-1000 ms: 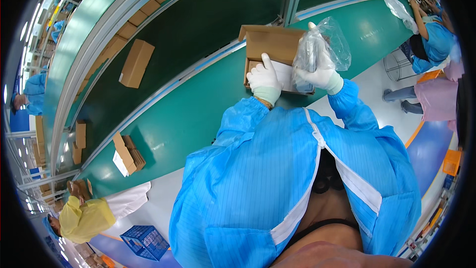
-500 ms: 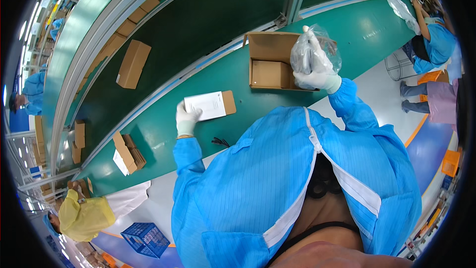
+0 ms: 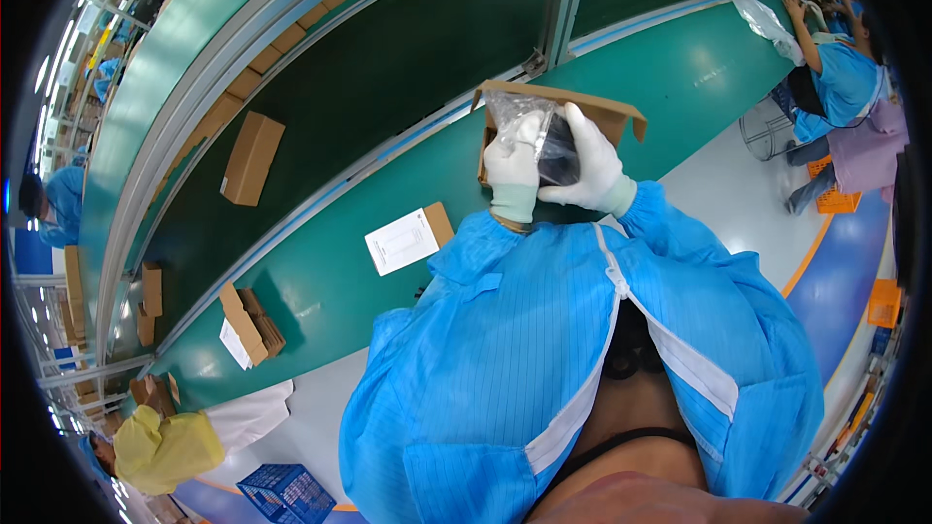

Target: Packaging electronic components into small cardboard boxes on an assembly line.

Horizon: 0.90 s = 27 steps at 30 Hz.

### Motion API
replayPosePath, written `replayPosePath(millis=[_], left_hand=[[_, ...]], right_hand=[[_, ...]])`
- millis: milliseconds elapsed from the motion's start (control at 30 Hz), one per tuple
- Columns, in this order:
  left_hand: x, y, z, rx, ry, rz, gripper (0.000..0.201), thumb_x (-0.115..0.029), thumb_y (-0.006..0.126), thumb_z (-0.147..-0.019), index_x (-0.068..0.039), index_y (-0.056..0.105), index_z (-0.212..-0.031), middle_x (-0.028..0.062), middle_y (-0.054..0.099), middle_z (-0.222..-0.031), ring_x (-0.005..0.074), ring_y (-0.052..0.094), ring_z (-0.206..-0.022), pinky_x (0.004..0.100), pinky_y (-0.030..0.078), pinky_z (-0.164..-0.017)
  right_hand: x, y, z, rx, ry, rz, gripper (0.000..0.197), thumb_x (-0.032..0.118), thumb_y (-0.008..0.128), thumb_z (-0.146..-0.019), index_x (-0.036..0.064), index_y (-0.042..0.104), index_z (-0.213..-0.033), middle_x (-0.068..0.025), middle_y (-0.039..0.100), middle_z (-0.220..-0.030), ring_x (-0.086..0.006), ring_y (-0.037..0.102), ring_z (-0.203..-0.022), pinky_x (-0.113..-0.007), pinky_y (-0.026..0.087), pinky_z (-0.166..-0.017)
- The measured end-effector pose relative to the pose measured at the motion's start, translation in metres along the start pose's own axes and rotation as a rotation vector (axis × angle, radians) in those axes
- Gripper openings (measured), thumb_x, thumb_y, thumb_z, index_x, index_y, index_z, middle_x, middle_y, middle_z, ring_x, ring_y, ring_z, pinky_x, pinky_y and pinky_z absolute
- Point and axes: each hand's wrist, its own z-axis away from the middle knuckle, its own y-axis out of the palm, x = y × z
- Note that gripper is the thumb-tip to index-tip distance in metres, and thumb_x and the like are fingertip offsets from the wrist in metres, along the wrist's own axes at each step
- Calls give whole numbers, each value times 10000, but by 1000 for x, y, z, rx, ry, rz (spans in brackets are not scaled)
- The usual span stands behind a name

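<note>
Both hands wear white gloves and meet in front of the open cardboard box (image 3: 607, 109). Between them is a clear plastic bag (image 3: 507, 109) with a dark object (image 3: 558, 153) inside, whose kind I cannot make out. My left hand (image 3: 513, 167) is closed on the bag's left part. My right hand (image 3: 597, 167) wraps round the dark object's right side, thumb below and fingers above. The hands hide most of the box's inside. To their left, a white printed sheet (image 3: 400, 243) lies on a brown cardboard piece (image 3: 439, 223) on the green table (image 3: 325, 262).
Folded cardboard (image 3: 254, 322) lies farther left on the table. A dark green conveyor (image 3: 388, 58) beyond the metal rail carries a closed brown box (image 3: 252, 157). A metal post (image 3: 565, 10) rises behind the open box. Co-workers (image 3: 840, 73) stand at right and lower left (image 3: 165, 446).
My left hand has left the white sheet and moved right to the bag. My right hand has brought the bagged object left and lower, and both hands now hold it.
</note>
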Motion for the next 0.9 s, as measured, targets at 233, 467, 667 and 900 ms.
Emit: replayPosePath(millis=[233,467,667,900], left_hand=[[1,-3,-6,157,-286,350,369,-302,495,-986,-6,563,-1196,120,637,-1117,227,633,-994,338,523,-835],[16,-14,-10,283,-552,547,380,-250,570,-948,-46,532,-1266,121,577,-1244,253,578,-1142,358,494,-926],[49,-27,-5,666,241,-436,398,-23,638,-816,-54,566,-1206,113,622,-1135,244,610,-1059,322,482,-919],[33,-30,-12,-193,385,-1017,294,-98,591,-810,-61,607,-1102,135,595,-1090,286,584,-1036,356,466,-906]], right_hand=[[0,-28,-33,232,364,-410,992,253,860,-582,62,346,-1408,-175,550,-1276,-307,544,-1189,-373,399,-1044],[-16,-27,-19,297,322,-518,1028,276,861,-609,59,310,-1449,-172,457,-1401,-291,461,-1285,-375,342,-1097],[-24,-22,-18,436,484,-930,731,218,817,-658,13,524,-1295,-125,572,-1262,-213,558,-1132,-327,402,-1033],[-50,-19,-18,416,589,-944,404,247,749,-790,10,589,-1075,-43,648,-988,-120,592,-910,-282,473,-857]])
